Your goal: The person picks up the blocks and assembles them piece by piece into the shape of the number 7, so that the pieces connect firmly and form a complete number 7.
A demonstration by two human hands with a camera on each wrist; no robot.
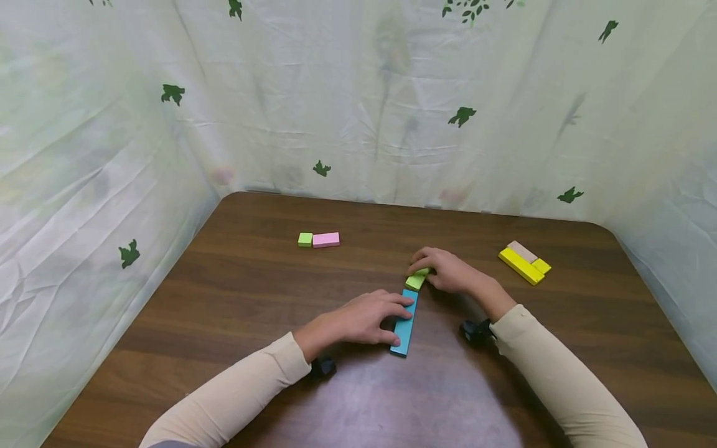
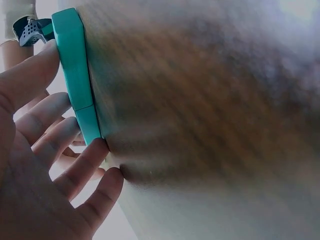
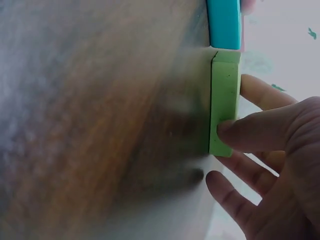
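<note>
A blue strip (image 1: 403, 330) lies lengthwise on the table; in the left wrist view its side (image 2: 76, 65) shows a seam, as of two blocks end to end. My left hand (image 1: 366, 316) rests on it, fingers spread over the top and thumb at the left edge near its close end. Just beyond the strip's far end is a green block (image 1: 414, 282), almost in line with it. My right hand (image 1: 448, 271) pinches this block between thumb and fingers. The right wrist view shows the thumb against the green block's side (image 3: 225, 95), with a narrow gap to the blue block (image 3: 224, 25).
Toward the back left, a small green block (image 1: 305, 239) sits beside a pink block (image 1: 326, 240). At the right lie a long yellow block (image 1: 521, 266), a pale pink block (image 1: 522, 251) and a short yellow block (image 1: 541, 266), grouped together. A hanging cloth (image 1: 358, 124) surrounds the brown table (image 1: 252, 261).
</note>
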